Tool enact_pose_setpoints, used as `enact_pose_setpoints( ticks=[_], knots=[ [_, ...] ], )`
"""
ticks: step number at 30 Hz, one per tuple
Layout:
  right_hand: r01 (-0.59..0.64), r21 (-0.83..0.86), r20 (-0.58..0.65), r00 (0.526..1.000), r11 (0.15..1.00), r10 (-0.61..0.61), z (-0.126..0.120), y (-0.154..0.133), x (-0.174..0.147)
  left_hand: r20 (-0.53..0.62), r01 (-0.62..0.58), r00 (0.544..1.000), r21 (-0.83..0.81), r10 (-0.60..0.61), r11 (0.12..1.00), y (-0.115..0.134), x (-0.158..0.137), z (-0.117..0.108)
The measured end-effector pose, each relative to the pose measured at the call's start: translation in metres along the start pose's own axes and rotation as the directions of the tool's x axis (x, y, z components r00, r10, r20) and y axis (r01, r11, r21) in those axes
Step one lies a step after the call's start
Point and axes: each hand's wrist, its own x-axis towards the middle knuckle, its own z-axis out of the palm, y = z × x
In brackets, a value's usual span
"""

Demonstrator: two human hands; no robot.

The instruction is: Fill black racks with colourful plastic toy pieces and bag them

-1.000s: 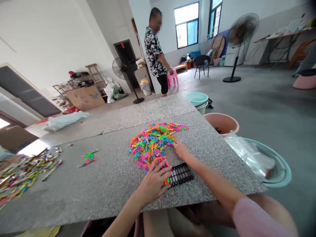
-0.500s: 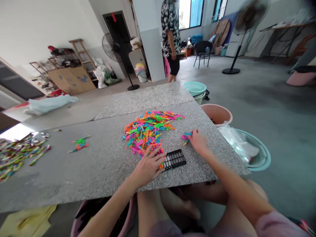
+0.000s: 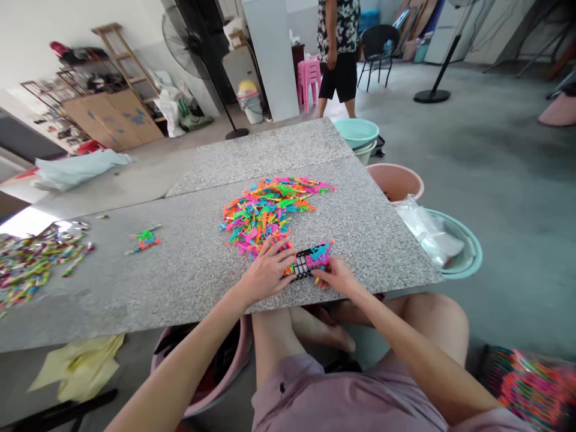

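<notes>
A black plastic grid tray [image 3: 302, 264] lies near the table's front edge. My left hand [image 3: 265, 273] spans its left end, thumb at the near edge and fingers over the far side, holding it. Orange and green pieces show beneath those fingers. At the tray's right end, my right hand [image 3: 335, 276] pinches small coloured plastic toy pieces [image 3: 320, 254], pink and blue, against the tray; a yellow tip shows by the fingertips. Their exact kind is too small to tell. Just beyond my left hand spreads a heap of similar bright plastic pieces [image 3: 265, 210].
On the speckled stone table [image 3: 202, 270], a few pieces [image 3: 146, 239] and a second heap [image 3: 40, 264] lie leftward. Basins [image 3: 396, 180] stand along the right edge, one with a clear bag [image 3: 427, 234]. A pink tub [image 3: 243, 348] sits below; a person [image 3: 339, 48] stands beyond the table.
My right hand has brought the pink and blue pieces leftward from the table onto the tray's right end. My left hand stays at the left end. The camera view has tilted downward.
</notes>
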Motion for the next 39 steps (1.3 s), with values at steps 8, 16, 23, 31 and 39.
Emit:
enact_pose_setpoints(
  ticks=[8,16,23,31,39],
  knots=[
    [0.075,-0.319,-0.142,0.982,0.945,-0.125,0.033,-0.012,0.003,-0.013,0.017,1.000,-0.007,-0.017,1.000,0.003,0.000,-0.002],
    [0.076,-0.765,-0.016,0.991,0.640,-0.136,0.041,-0.034,0.018,-0.036,0.021,0.999,-0.037,-0.022,0.999,0.001,0.000,0.002],
    [0.066,-0.827,0.016,0.996,0.558,-0.093,0.058,-0.044,0.013,-0.056,0.047,0.997,-0.065,-0.051,0.997,0.001,0.001,0.005],
    [0.271,-0.766,0.293,0.954,0.583,-0.058,-0.006,-0.060,0.072,-0.118,0.105,0.987,-0.022,-0.107,0.994,0.002,0.000,0.008],
    [0.056,-0.905,-0.060,0.965,0.421,-0.257,-0.044,-0.076,0.167,-0.092,0.127,0.987,-0.048,-0.131,0.991,0.003,-0.002,0.005]
  ],
)
